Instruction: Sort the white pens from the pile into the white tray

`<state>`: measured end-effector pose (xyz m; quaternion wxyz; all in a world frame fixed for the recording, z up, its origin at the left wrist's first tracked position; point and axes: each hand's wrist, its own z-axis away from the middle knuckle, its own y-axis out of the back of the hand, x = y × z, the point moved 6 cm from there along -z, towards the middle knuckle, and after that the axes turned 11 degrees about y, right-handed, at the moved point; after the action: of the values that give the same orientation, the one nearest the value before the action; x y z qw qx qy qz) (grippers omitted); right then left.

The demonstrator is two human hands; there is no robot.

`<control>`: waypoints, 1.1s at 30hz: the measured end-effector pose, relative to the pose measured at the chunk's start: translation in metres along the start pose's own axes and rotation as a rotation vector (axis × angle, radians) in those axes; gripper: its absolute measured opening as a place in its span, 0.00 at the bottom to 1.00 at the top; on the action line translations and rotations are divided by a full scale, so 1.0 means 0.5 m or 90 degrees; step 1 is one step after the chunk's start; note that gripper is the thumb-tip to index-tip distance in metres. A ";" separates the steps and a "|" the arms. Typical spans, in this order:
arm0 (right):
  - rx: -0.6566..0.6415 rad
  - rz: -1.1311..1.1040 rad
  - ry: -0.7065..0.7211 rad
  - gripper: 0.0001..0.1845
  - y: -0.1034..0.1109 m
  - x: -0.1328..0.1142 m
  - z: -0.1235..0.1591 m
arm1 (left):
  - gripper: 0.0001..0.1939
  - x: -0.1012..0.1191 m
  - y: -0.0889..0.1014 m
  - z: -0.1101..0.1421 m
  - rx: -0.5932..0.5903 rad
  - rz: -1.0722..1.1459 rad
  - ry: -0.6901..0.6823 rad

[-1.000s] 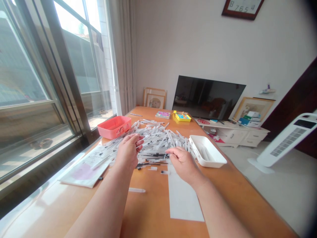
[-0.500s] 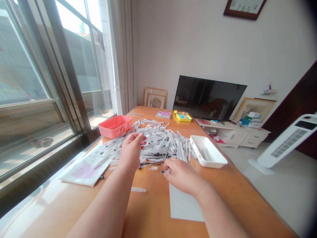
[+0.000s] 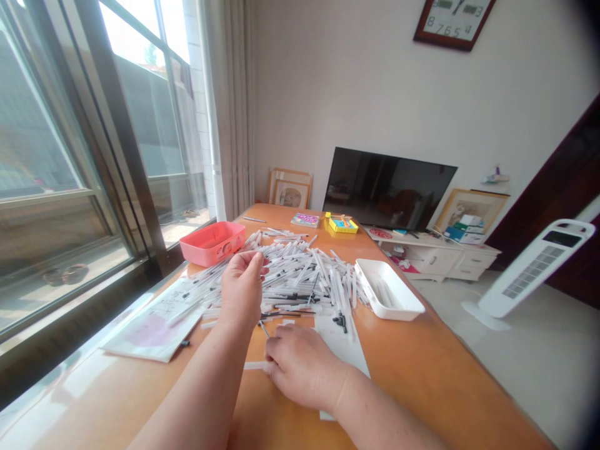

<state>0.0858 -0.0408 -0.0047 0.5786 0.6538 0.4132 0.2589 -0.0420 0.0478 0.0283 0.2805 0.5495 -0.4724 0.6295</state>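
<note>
My left hand [image 3: 244,281] is closed in a pinch above the near left part of a heap of pen parts [image 3: 290,269]; whatever lies between its fingertips is hidden. Lower and nearer, my right hand [image 3: 302,362] has its fingers closed on the right end of a translucent white pen barrel [image 3: 254,365] lying on the table. A thin dark rod [image 3: 264,329] sticks out beside its index finger; I cannot tell whether it is held. The heap mixes clear barrels with black pieces. Small black caps [image 3: 340,322] rest on a white paper strip [image 3: 349,350], partly under my right forearm.
A red plastic basket [image 3: 210,250] stands left of the heap, and a white tray [image 3: 398,306] with a few clear tubes on the right. Printed paper [image 3: 154,331] lies at the left. Farther back are a booklet [image 3: 304,219] and a yellow box [image 3: 343,226].
My right hand has moved from the heap's right edge down and left to the single pen barrel, uncovering black caps on the paper. My left hand stays pinched in nearly the same place.
</note>
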 end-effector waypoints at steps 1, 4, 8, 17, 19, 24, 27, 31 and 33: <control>0.006 0.007 -0.006 0.09 0.005 0.006 0.002 | 0.17 0.001 0.001 0.000 0.003 0.000 -0.006; 0.052 0.016 -0.078 0.08 0.027 0.046 0.014 | 0.16 0.010 0.006 0.002 0.026 0.007 -0.036; 0.154 0.019 -0.226 0.07 0.061 0.121 0.048 | 0.14 0.018 0.014 0.004 0.063 0.019 -0.064; 0.272 -0.008 -0.317 0.07 0.085 0.181 0.084 | 0.20 -0.062 -0.014 0.000 0.020 0.029 0.143; 0.284 -0.012 -0.317 0.07 0.086 0.180 0.082 | 0.22 -0.083 -0.040 0.017 -0.059 0.011 0.197; 0.309 -0.089 -0.306 0.07 0.081 0.180 0.078 | 0.19 -0.106 -0.093 0.057 -0.232 0.029 0.256; 0.369 -0.250 -0.310 0.11 0.081 0.193 0.085 | 0.14 -0.112 -0.097 0.059 -0.256 0.096 0.311; 0.474 -0.556 -0.347 0.14 0.083 0.223 0.104 | 0.15 -0.118 -0.093 0.054 -0.263 0.151 0.388; 0.525 -0.633 -0.330 0.16 0.092 0.230 0.112 | 0.15 -0.118 -0.094 0.055 -0.271 0.167 0.406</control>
<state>0.2031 0.0260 0.0128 0.4126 0.5941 0.5770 -0.3793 0.0246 0.0516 -0.0163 0.4379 0.1918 -0.5476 0.6868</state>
